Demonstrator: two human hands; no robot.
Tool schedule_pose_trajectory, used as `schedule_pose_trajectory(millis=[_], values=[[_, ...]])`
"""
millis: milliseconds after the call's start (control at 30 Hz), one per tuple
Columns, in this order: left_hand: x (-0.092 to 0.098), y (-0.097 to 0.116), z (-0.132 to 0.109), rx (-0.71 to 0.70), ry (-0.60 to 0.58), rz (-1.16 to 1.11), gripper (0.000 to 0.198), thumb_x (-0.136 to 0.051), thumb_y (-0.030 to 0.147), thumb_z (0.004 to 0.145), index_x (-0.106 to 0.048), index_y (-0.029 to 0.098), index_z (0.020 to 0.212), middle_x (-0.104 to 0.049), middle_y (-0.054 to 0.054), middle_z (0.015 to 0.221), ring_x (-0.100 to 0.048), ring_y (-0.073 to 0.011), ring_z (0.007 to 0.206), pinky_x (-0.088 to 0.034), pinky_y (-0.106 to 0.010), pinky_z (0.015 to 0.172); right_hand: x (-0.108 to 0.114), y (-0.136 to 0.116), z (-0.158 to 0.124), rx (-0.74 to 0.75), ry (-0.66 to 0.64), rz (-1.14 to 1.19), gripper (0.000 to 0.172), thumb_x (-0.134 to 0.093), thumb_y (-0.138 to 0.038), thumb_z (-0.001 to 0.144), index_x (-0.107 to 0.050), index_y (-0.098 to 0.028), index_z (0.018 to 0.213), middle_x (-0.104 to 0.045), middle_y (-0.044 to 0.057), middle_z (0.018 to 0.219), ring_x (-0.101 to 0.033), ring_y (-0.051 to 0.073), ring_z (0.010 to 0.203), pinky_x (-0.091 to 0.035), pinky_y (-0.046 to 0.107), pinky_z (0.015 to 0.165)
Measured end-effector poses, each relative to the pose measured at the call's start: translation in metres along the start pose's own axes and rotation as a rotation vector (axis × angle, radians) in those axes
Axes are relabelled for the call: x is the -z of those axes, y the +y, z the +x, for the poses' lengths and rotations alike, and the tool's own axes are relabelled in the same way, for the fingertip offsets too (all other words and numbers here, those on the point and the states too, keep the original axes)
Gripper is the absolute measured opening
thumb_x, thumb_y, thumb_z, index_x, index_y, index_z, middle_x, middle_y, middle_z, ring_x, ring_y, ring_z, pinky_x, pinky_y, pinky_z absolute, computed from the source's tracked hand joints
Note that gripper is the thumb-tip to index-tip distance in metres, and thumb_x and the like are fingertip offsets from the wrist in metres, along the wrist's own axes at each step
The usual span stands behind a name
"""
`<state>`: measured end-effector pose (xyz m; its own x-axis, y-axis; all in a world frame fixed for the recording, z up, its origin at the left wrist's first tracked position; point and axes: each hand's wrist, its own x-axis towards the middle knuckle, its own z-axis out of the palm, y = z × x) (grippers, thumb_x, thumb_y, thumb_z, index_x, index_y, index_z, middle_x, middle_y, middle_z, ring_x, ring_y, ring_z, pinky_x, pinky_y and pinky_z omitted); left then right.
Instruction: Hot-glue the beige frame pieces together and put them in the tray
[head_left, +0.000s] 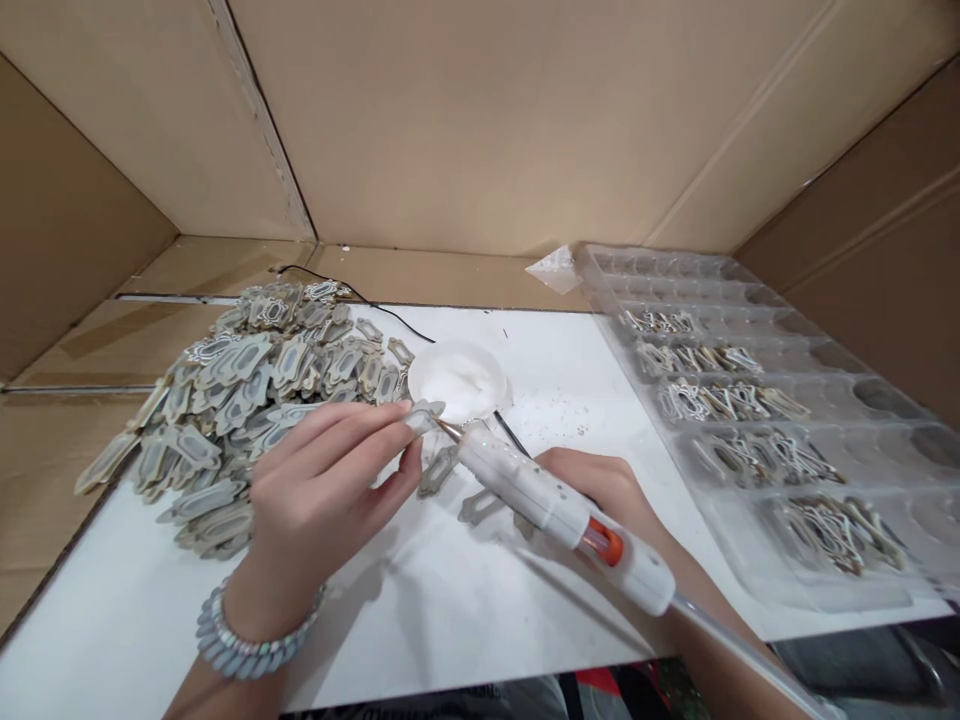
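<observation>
My left hand (322, 480) pinches a small flat ornament piece (424, 413) between thumb and fingers, just above the white board. My right hand (607, 490) grips a white glue gun (555, 505) with an orange trigger; its metal nozzle touches the held piece. A clear glue stick juts out of the gun's back end. A few loose ornament pieces (439, 470) lie on the board under the gun.
A big heap of the same grey-beige ornament pieces (247, 390) lies at the left. A small white dish (459, 380) sits behind the hands. A clear compartment tray (757, 400) with several finished pieces stands at the right. Cardboard walls surround the white board (450, 600); a black cable runs behind.
</observation>
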<state>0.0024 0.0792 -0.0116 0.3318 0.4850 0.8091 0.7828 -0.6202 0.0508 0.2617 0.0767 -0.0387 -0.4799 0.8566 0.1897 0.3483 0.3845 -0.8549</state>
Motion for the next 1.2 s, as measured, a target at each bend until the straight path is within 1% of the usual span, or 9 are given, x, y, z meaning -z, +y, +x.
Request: schedule_pose_trajectory(millis=[100,200,467,600,833,1200], values=[[-0.0004,-0.0003,-0.0008,-0.003,0.006,0.0,0.023,-0.076,0.006,0.077,-0.064,0.021,0.09,-0.078,-0.004,0.088,-0.074,-0.0193,0.078,-0.062,-0.034,0.077,-0.0011,0.0026,-0.0013,-0.006,0.001,0.002,0.012,-0.058,-0.015,0.079,-0.068,-0.02,0.075,-0.067,0.0,0.075,-0.062,0.014,0.065,-0.042,0.025,0.058],[-0.0004,-0.0005,-0.0008,-0.004,0.01,0.007,0.025,-0.077,0.005,0.076,-0.063,0.021,0.089,-0.078,-0.004,0.087,-0.074,-0.0193,0.078,-0.062,-0.034,0.077,-0.0015,0.0033,-0.0026,-0.006,-0.003,-0.01,0.013,-0.057,-0.015,0.079,-0.068,-0.02,0.075,-0.067,0.001,0.074,-0.061,0.014,0.065,-0.042,0.026,0.058],[0.0001,0.001,0.0017,-0.008,0.006,0.022,0.025,-0.075,0.006,0.077,-0.063,0.024,0.089,-0.078,-0.003,0.087,-0.074,-0.0192,0.076,-0.063,-0.034,0.074,-0.0021,0.002,-0.0025,-0.018,-0.013,-0.03,0.013,-0.057,-0.015,0.08,-0.067,-0.019,0.073,-0.064,0.001,0.072,-0.061,0.015,0.065,-0.042,0.027,0.058],[0.0009,0.002,0.0021,0.0,0.001,0.029,0.024,-0.074,0.007,0.077,-0.063,0.026,0.088,-0.078,-0.001,0.088,-0.075,-0.0188,0.076,-0.064,-0.034,0.074,-0.002,0.0021,-0.002,-0.008,-0.008,-0.05,0.011,-0.056,-0.015,0.08,-0.066,-0.019,0.075,-0.067,0.003,0.076,-0.062,0.016,0.067,-0.042,0.027,0.058],[-0.0012,0.0029,0.0018,-0.013,-0.009,0.027,0.025,-0.076,0.007,0.076,-0.063,0.023,0.089,-0.078,-0.003,0.087,-0.074,-0.0198,0.077,-0.064,-0.035,0.075,-0.0014,0.0011,-0.001,-0.014,-0.006,-0.059,0.009,-0.059,-0.014,0.078,-0.066,-0.018,0.075,-0.066,0.002,0.076,-0.062,0.015,0.066,-0.041,0.026,0.058],[-0.0007,0.0036,0.002,-0.019,-0.007,0.05,0.025,-0.074,0.007,0.077,-0.061,0.026,0.088,-0.078,-0.001,0.085,-0.075,-0.0196,0.074,-0.064,-0.035,0.073,-0.0005,-0.0007,-0.0017,-0.029,-0.026,-0.073,0.009,-0.057,-0.015,0.078,-0.064,-0.019,0.074,-0.064,0.002,0.075,-0.061,0.015,0.066,-0.04,0.026,0.058]])
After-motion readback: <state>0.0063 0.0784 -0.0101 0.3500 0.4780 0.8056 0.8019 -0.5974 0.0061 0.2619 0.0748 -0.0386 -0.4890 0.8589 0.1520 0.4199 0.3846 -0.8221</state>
